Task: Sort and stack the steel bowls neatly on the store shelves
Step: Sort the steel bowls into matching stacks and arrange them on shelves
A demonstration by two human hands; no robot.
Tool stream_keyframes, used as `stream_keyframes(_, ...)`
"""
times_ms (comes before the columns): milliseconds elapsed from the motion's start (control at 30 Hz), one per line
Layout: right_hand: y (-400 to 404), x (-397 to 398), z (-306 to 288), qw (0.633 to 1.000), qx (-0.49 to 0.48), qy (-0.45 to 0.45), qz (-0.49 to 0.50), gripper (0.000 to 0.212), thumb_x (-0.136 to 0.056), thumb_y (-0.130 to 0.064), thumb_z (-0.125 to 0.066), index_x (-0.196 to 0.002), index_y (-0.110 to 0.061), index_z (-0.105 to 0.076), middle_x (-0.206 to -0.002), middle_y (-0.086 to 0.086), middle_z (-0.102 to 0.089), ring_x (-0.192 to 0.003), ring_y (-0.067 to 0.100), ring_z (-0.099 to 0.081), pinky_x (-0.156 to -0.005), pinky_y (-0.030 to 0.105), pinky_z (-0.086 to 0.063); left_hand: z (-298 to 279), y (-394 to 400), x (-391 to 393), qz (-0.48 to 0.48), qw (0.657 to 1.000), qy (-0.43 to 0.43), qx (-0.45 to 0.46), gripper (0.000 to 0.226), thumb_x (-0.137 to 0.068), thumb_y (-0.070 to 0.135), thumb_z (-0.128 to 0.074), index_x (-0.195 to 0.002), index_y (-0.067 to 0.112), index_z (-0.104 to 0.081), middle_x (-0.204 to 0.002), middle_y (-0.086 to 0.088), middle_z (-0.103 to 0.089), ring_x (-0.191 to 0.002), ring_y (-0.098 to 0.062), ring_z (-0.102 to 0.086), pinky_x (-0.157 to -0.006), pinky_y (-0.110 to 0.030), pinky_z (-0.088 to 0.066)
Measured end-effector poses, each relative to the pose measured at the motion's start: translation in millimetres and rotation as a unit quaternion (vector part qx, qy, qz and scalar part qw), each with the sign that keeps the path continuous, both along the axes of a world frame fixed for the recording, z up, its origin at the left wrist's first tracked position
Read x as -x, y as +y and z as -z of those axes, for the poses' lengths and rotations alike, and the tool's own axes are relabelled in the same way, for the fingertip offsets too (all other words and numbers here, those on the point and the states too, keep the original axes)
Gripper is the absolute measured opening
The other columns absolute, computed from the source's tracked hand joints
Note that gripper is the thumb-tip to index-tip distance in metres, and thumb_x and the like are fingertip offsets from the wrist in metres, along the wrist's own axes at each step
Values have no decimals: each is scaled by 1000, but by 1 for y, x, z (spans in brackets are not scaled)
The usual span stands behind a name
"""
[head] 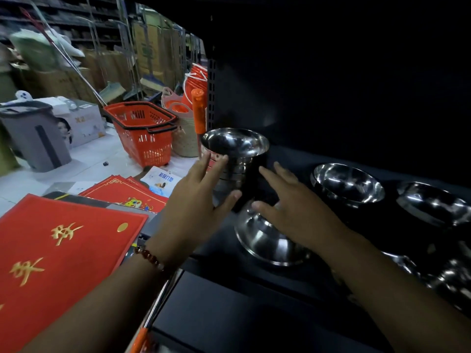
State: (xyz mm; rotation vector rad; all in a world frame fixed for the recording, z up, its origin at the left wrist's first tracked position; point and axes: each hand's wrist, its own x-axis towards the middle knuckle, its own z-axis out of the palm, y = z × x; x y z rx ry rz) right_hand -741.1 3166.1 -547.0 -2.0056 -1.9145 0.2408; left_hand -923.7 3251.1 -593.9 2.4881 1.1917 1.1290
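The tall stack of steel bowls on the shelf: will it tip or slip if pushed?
The stack of steel bowls is tall and narrow, so probably tippy. Its polished sides look slippery. The left hand touches it with straight fingers.

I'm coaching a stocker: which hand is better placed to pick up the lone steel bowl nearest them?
Probably the right hand: its palm hovers over the lone steel bowl, while the left hand steadies the tall stack of steel bowls.

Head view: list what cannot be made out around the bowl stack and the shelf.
- Bowl stack: its base and count, hidden by the left hand.
- Shelf back: lost in darkness.
- Bowls at right: cut off by the frame edge, blurred.
- Right hand: whether it touches the stack is unclear.
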Motion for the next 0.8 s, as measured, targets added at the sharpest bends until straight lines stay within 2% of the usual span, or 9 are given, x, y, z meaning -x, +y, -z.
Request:
stream_keyframes(100, -27, -11, 3, 1000, 22, -9, 12, 74, -96, -51, -51, -157, -36, -12, -166, -4, 1, -153, 17, -1, -120, 36, -13, 8, -24, -1, 47, 995, 86, 5, 81, -87, 70, -39, -156, 27, -30, -163, -11, -26, -145, -32, -37, -111, -48, -41)
stream_keyframes(167, -41, -14, 7, 998, 45, 11, 34, 76, -94, -53, -52, -157, -36, -11, -167, -3, 2, -153, 18, -6, -120, 36, -16, 14, -41, -6, 70, 985, 151, 39, 88, -85, 76, -37, -159, 34, -14, -167, -8, -15, -150, -30, -26, -119, -44, -30)
stream_keyframes(233, -50, -13, 12, 996, 68, 27, 54, 77, -94, -55, -51, -157, -35, -11, -167, -2, 2, -152, 19, -11, -118, 36, -20, 19, -53, -12, 82, 974, 203, 64, 97, -83, 78, -46, -158, 40, 3, -169, -4, -1, -154, -25, -15, -120, -36, -19)
stream_keyframes(333, -59, -8, 18, 995, 64, 35, 66, 80, -93, -53, -53, -157, -34, -9, -167, -2, 1, -152, 19, -12, -118, 38, -21, 23, -67, -24, 95, 967, 218, 95, 111, -78, 76, -60, -155, 43, 13, -168, -4, 12, -154, -23, -11, -119, -35, -22)
stream_keyframes(433, -62, -4, 21, 995, 71, 25, 64, 82, -93, -51, -54, -157, -33, -5, -167, -1, 2, -153, 23, -9, -120, 46, -22, 28, -72, -31, 86, 973, 173, 130, 116, -72, 73, -70, -156, 42, 2, -168, -7, 11, -150, -27, -24, -111, -36, -35)
stream_keyframes(533, -63, -5, 22, 996, 71, 18, 58, 81, -92, -49, -55, -157, -33, -8, -167, 1, 1, -153, 26, -8, -119, 49, -24, 32, -71, -37, 88, 979, 117, 140, 112, -63, 72, -75, -151, 42, -12, -166, -9, -7, -141, -31, -40, -106, -43, -46)
stream_keyframes(600, -63, -6, 22, 996, 69, 15, 49, 80, -92, -48, -56, -155, -35, -10, -167, 1, 1, -152, 25, -8, -118, 50, -25, 34, -69, -38, 102, 981, 74, 147, 109, -57, 72, -77, -145, 42, -21, -159, -4, -22, -134, -26, -48, -99, -46, -52)
stream_keyframes(733, -63, -9, 25, 997, 64, 10, 40, 81, -90, -46, -58, -155, -37, -11, -166, 0, 0, -152, 24, -6, -117, 53, -25, 35, -70, -39, 104, 983, 31, 149, 106, -54, 67, -83, -142, 41, -30, -150, 5, -31, -124, -16, -52, -95, -40, -54)
stream_keyframes(800, -63, -11, 26, 998, 46, 20, 26, 81, -90, -44, -59, -155, -36, -13, -166, -2, -3, -152, 23, -6, -119, 49, -24, 33, -71, -39, 100, 983, 18, 150, 107, -55, 65, -86, -144, 41, -32, -153, 8, -30, -123, -10, -50, -94, -30, -49)
